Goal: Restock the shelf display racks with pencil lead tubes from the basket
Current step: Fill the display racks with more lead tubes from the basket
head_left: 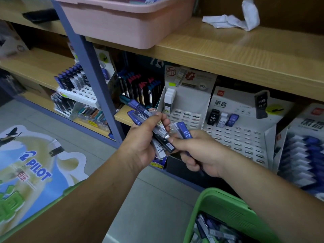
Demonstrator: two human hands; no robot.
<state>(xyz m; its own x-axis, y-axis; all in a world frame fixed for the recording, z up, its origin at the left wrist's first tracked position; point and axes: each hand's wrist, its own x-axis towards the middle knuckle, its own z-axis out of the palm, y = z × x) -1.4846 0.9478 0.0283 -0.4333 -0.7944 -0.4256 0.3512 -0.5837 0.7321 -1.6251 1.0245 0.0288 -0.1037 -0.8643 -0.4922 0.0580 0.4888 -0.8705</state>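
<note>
My left hand grips a fan of several pencil lead tubes, blue, black and clear. My right hand holds a single blue tube marked HB 0.7 upright, its thumb touching the lower end of the left hand's bunch. Both hands hover in front of the white slotted display racks on the lower shelf. The middle rack carries three tubes, black, white and blue, in its top row. The green basket with more tubes sits at the bottom right.
A white rack behind my hands holds white tubes at its left. A pink tub overhangs the wooden shelf above, beside crumpled paper. A blue shelf post stands at left. A Pilot cardboard sign lies on the floor.
</note>
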